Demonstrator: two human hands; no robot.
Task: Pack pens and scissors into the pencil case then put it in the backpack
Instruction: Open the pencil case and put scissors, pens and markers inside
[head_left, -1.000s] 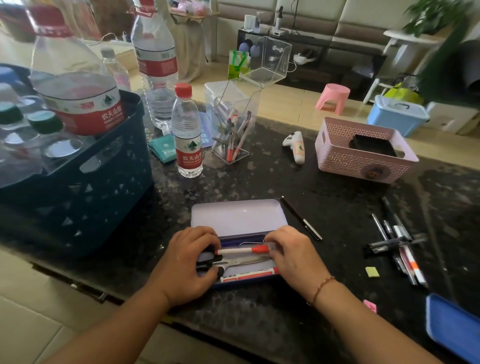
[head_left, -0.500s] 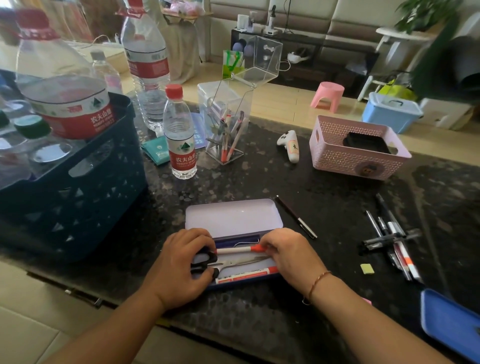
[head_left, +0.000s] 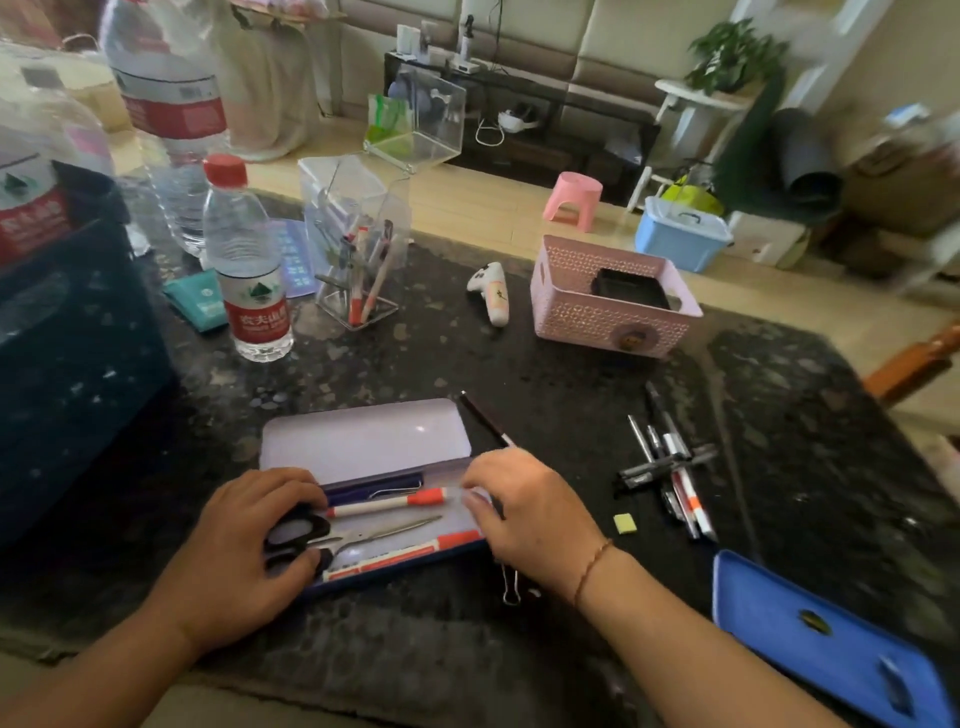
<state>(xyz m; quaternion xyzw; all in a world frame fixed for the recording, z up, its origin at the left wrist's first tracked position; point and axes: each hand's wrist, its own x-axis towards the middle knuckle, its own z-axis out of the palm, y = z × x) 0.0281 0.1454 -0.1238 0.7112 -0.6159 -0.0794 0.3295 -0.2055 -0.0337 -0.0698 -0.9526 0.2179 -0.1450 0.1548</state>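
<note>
Blue-rimmed and metal, the open rectangular pencil case (head_left: 363, 447) lies on the dark speckled stone table (head_left: 519, 374), lid tipped back. Inside lie black-handled scissors (head_left: 332, 538) and a white pen with an orange-red cap (head_left: 387, 505). The left hand (head_left: 244, 551), palm down, curls over the scissor handles, thumb pressing their near loop. The right hand (head_left: 530, 512) hovers bent-fingered at the case's right end; its blurred fingertips are near the pen cap, grip unclear. More loose pens (head_left: 670, 467) lie to the right.
</note>
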